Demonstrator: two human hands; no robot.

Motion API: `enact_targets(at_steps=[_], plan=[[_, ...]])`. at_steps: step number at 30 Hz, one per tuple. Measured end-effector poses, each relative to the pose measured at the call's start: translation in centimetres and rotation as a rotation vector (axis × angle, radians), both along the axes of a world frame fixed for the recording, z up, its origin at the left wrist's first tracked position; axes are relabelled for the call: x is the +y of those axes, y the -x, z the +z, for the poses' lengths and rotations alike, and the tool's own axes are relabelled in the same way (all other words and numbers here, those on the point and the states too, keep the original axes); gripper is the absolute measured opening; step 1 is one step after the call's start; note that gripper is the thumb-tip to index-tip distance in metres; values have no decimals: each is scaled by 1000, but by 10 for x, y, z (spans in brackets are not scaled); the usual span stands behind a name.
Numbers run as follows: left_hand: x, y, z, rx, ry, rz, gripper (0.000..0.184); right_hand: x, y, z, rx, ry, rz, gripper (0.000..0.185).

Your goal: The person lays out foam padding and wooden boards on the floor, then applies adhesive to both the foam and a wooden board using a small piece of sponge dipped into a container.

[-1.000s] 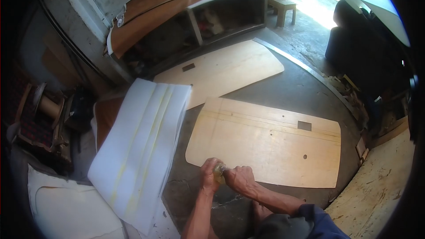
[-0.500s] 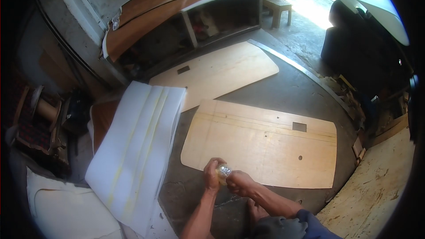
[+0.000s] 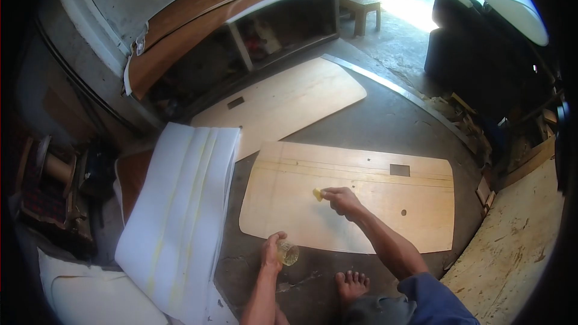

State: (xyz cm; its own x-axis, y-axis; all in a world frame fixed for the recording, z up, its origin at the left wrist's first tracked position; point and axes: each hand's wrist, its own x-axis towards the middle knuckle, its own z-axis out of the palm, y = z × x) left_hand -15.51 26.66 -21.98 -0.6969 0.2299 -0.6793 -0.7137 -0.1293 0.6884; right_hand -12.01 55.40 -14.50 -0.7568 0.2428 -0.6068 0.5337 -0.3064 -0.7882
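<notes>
My left hand is closed around a clear jar with a yellowish tint, tilted so its mouth faces right, near the front edge of a plywood panel. My right hand pinches a small yellow foam piece over the middle of that panel; whether the foam touches the wood I cannot tell. The panel has rounded left corners, a rectangular cutout, a round hole and pencil-like lines along its upper part. Behind it lies a second plywood panel with a small rectangular cutout.
White foam sheets with yellow streaks are stacked at left, overlapping the second panel. A metal strip lies along the floor behind. A worn wooden board borders the right. My bare foot is near the panel's front edge.
My hands have come apart. The right one moved up and forward over the panel with the yellow foam piece, while the left lowered slightly with the jar. The view shifted a little.
</notes>
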Motion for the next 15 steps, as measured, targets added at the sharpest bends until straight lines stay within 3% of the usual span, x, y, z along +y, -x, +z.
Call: enact_targets(at_steps=[2,3,4,8,11,12,15], plan=[[-4,-7,-19,-6,-4,-7,27,36,28,-23,28,-387,62,32],[-4,-8,-23,-10,-3,-7,27,44,41,-42,-102,-572,55,33],[-5,-9,-25,-8,-17,1,27,41,41,-52,-107,-570,58,33],[-6,-2,-29,0,-6,-6,30,-18,4,-56,125,-801,1037,32],[-7,-1,-28,-2,4,-18,31,12,-1,-79,226,-699,832,30],[-6,-7,-23,-19,7,-11,31,33,7,-73,154,-765,502,30],[-2,-10,-16,24,-25,-7,29,44,-6,-66,46,-851,567,28]])
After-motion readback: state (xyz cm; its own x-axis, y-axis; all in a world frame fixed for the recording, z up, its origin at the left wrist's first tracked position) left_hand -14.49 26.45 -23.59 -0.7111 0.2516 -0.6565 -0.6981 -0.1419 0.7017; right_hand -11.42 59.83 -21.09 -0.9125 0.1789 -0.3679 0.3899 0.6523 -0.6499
